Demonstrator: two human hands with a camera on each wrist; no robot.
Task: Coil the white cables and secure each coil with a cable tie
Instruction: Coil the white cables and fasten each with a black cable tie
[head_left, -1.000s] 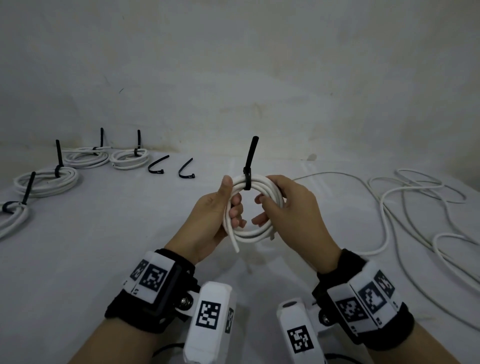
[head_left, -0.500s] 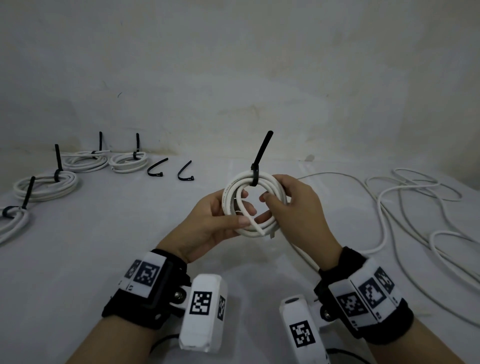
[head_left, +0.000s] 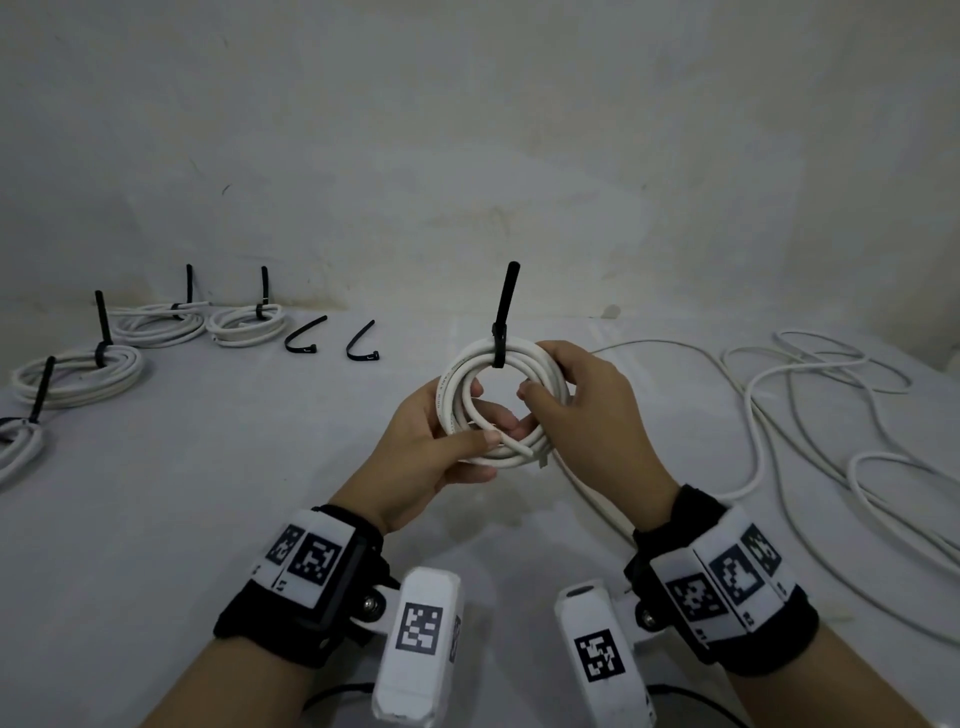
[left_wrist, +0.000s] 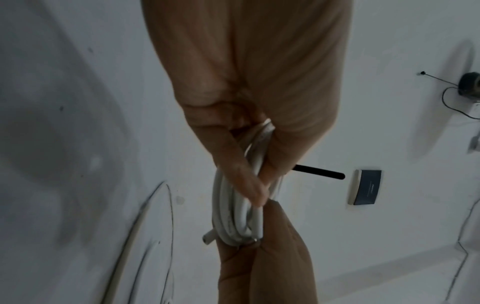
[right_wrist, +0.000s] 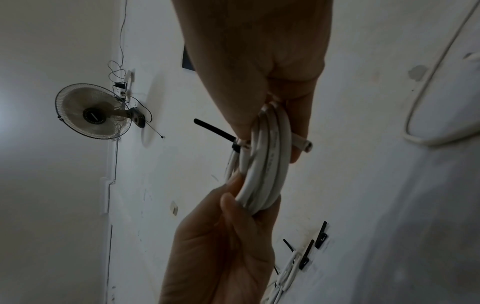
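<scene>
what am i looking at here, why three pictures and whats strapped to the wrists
There is no machine here: a person is working with two bare hands, and wears one camera on the head and one on each wrist. The white blocks with black square patterns are strapped to the wrists.

The big picture is from the head camera, looking down at a pale table. The other two look along each hand, so they show the wall and a fan behind.

The left hand and right hand both hold a coil of white cable, bound at the top by a black cable tie whose tail sticks up.

On the table, left: four tied coils and two spare ties. Right: loose cable, not yet coiled.
</scene>
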